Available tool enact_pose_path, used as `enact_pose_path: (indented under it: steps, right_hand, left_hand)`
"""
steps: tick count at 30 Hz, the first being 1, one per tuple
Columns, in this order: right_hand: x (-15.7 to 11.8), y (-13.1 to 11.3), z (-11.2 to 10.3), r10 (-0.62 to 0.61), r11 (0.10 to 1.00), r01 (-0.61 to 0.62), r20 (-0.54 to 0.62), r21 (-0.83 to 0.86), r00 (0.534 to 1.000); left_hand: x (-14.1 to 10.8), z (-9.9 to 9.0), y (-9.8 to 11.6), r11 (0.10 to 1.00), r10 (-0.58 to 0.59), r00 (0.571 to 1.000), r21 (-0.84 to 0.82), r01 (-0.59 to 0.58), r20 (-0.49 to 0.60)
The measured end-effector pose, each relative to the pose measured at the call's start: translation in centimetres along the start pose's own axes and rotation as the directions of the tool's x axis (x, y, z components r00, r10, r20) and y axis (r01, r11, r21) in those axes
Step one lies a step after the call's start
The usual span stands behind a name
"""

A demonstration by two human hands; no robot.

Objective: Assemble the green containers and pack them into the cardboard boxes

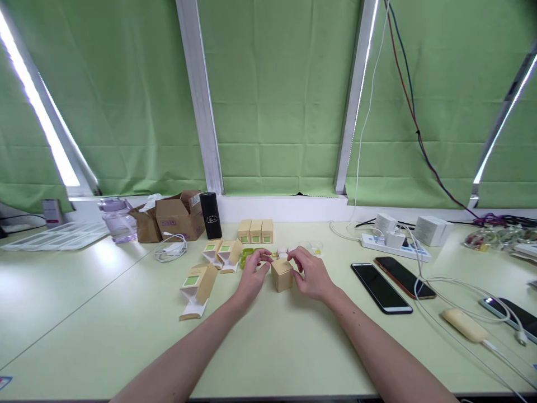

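Between my two hands a small kraft cardboard box (pixel 282 276) stands upright with its top closed. My left hand (pixel 253 273) is curled at its upper left edge, thumb and fingertips close together against it. On the opposite side my right hand (pixel 311 273) has its bent fingers and thumb at the box's top and right edge. Behind the box lie a green plastic piece (pixel 246 256) and small pale pink-white items (pixel 282 253), partly hidden by my hands. A clear plastic piece (pixel 315 247) is just beyond my right hand.
Open-ended boxes (pixel 201 282) lie at left; three closed boxes (pixel 255 231) stand behind. Farther back are a black cylinder (pixel 210 215), a brown carton (pixel 178 215) and a water bottle (pixel 118 220). Phones (pixel 381 287), a power strip (pixel 396 248) and loose cables occupy the right.
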State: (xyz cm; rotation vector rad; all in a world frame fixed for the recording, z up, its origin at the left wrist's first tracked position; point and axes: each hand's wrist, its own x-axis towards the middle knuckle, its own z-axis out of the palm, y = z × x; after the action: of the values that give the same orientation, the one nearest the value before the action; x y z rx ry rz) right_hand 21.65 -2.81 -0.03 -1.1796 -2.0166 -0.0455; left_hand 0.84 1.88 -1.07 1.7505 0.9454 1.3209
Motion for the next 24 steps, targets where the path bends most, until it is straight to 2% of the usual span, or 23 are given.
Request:
enact_pose_path:
  steps: [3,6,9,12,15,17,19,21,24]
  right_hand:
    - [0.1,0.6,0.6,0.061,0.997,-0.061,-0.023,-0.043,0.998]
    - [0.2,1.1,1.2,0.211,0.967,-0.214,-0.038,-0.136,0.977]
    - [0.2,1.4,1.6,0.38,0.896,-0.347,0.073,-0.276,0.922]
    - [0.2,1.4,1.7,0.448,0.86,-0.355,0.212,-0.365,0.868]
    - [0.1,1.1,1.6,0.449,0.862,-0.344,0.246,-0.373,0.859]
    - [0.1,0.9,1.6,0.453,0.86,-0.343,0.255,-0.378,0.855]
    - [0.2,0.8,1.5,0.458,0.857,-0.344,0.261,-0.384,0.85]
    - [0.2,0.7,1.5,0.462,0.854,-0.346,0.264,-0.388,0.847]
    - [0.2,0.5,1.4,0.47,0.85,-0.35,0.265,-0.394,0.842]
  left_hand:
    - [0.0,-0.2,0.0,1.0,-0.01,0.999,0.015,0.011,-0.037]
    - [0.1,-0.4,0.0,0.999,-0.011,0.996,0.043,0.015,-0.089]
    - [0.3,-0.6,-0.2,0.998,0.002,0.991,0.06,0.006,-0.137]
    - [0.4,-0.6,-0.3,0.997,0.001,0.988,0.074,0.01,-0.154]
    - [0.3,-0.5,0.0,0.992,0.013,0.986,0.13,0.009,-0.165]
    - [0.1,-0.5,0.5,0.98,0.065,0.982,0.194,-0.03,-0.175]
    - [-0.3,-0.5,1.2,0.956,0.158,0.978,0.268,-0.118,-0.132]
    - [-0.6,-0.5,1.9,0.916,0.251,0.968,0.324,-0.237,0.001]
    - [-1.0,-0.4,2.9,0.85,0.317,0.923,0.365,-0.379,0.219]
